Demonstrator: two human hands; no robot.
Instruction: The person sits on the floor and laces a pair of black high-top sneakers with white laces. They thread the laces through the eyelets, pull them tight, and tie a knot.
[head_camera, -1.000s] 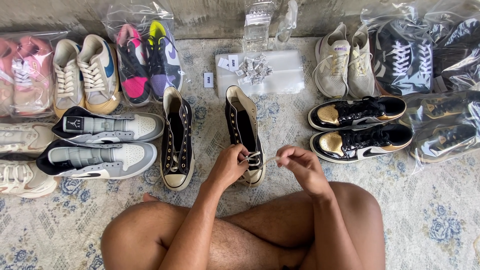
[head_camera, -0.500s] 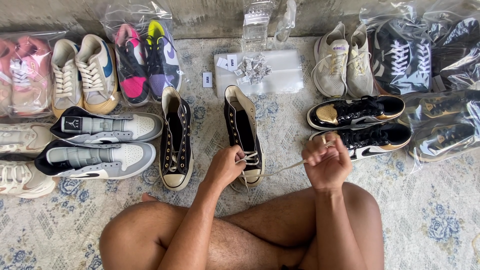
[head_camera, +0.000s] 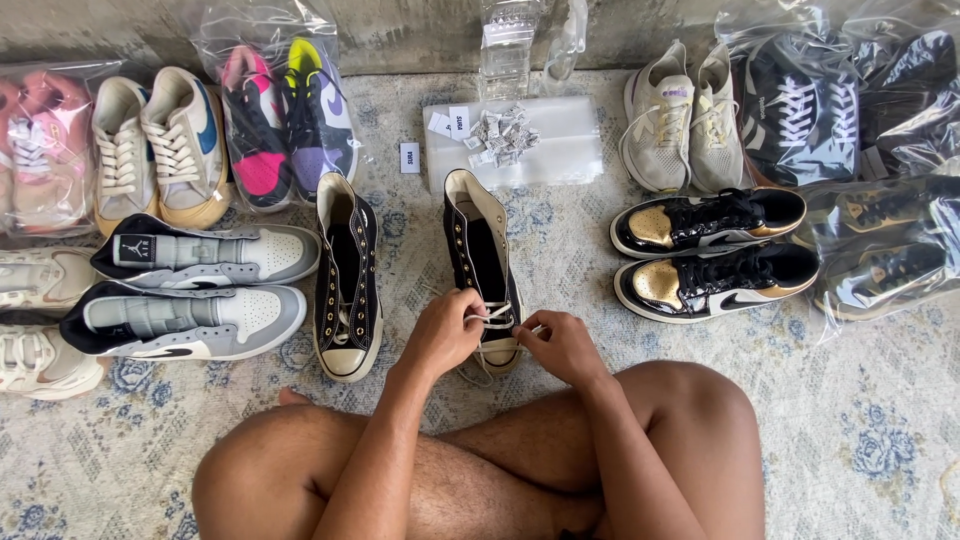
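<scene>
The person is sitting cross-legged on a pale floral rug (head_camera: 880, 440), lacing a black canvas high-top (head_camera: 482, 255) that is lying toe toward them, just in front of their shins. The left hand (head_camera: 445, 335) is resting on the shoe's near end, its fingers closing on the white lace (head_camera: 492, 318) where it crosses the lowest eyelets. The right hand (head_camera: 562, 345) is just to the right of the toe cap, fingers pinching the lace's free end.

To do this well, I judge the lace should be kept flat and untwisted, with even tension on both sides, while the left hand is steadying the shoe.

The canvas looks matte and soft, with brass-coloured eyelets and a cream rubber toe. Its mate (head_camera: 347, 275) is standing just to the left, unlaced. Farther left, grey-and-white leather high-tops (head_camera: 200, 290) are lying on their sides; to the right, glossy black-and-gold sneakers (head_camera: 715, 255) are shining. At the far edge a clear plastic bag (head_camera: 555, 145) is holding small crinkly white sachets.
</scene>
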